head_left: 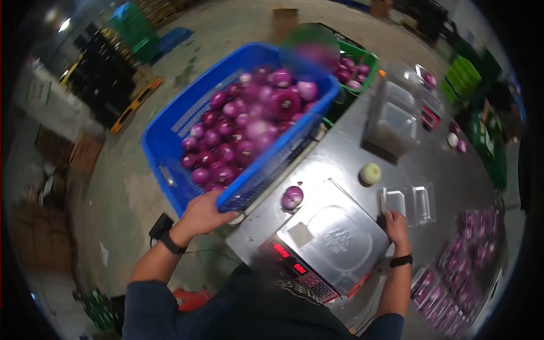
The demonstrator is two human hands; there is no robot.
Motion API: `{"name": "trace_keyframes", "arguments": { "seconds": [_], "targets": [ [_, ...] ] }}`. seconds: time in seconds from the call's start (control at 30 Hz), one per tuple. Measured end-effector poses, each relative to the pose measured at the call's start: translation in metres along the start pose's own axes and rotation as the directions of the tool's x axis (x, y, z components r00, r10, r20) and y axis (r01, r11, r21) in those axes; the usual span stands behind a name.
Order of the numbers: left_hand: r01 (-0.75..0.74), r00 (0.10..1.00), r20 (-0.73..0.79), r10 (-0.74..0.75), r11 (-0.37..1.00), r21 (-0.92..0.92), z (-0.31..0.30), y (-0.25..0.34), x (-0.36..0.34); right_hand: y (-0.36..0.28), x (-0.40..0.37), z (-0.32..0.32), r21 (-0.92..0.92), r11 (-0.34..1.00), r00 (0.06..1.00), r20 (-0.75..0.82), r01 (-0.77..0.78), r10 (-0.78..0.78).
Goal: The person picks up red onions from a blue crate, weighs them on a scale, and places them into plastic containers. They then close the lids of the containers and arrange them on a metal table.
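Note:
My left hand (205,216) holds the near rim of a blue basket (160,137) with its fingers closed. Many purple onions (225,152) fill the basket. On the metal table, my right hand (395,228) rests at the right edge of a digital scale (334,238), beside a clear plastic tray (395,205); its fingers are partly hidden. The scale's plate bears no onion, and its display glows red. One purple onion (292,197) lies left of the scale, and a pale peeled onion (370,173) sits beyond it.
Stacked clear containers (398,107) stand on the metal table (340,148). Packed onions (459,266) lie at the right. A green crate (369,59) of onions is behind the basket. Black crates (105,85) stand on a pallet at the left.

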State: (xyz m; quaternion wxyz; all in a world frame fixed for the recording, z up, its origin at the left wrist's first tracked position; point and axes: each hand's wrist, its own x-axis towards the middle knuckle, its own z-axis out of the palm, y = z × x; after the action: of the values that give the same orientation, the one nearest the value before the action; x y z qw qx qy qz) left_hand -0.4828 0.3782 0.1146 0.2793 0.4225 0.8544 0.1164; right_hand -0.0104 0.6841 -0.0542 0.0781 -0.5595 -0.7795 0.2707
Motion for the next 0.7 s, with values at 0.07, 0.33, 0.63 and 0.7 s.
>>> {"name": "trace_keyframes", "arguments": {
  "seconds": [0.07, 0.33, 0.63, 0.7],
  "targets": [
    [-0.037, 0.972, 0.224, 0.077, 0.984, -0.177, -0.019, -0.017, 0.01, 0.002, 0.006, 0.001, -0.022, 1.0, 1.0, 0.015, 0.006, -0.006],
    [-0.186, 0.978, -0.116, 0.171, 0.974, -0.129, -0.149, -0.073, 0.089, 0.004, 0.023, 0.011, -0.21, 0.977, 0.999, 0.024, -0.029, 0.034],
    [-0.142, 0.987, -0.043, 0.152, 0.972, 0.186, -0.106, -0.106, 0.257, -0.002, 0.008, 0.011, -0.186, 0.982, 0.958, -0.278, 0.02, -0.073],
    [-0.137, 0.984, -0.087, 0.157, 0.969, 0.206, -0.081, -0.113, 0.284, 0.001, 0.005, 0.01, -0.08, 0.995, 0.961, -0.274, -0.061, 0.037]
  ]
}}
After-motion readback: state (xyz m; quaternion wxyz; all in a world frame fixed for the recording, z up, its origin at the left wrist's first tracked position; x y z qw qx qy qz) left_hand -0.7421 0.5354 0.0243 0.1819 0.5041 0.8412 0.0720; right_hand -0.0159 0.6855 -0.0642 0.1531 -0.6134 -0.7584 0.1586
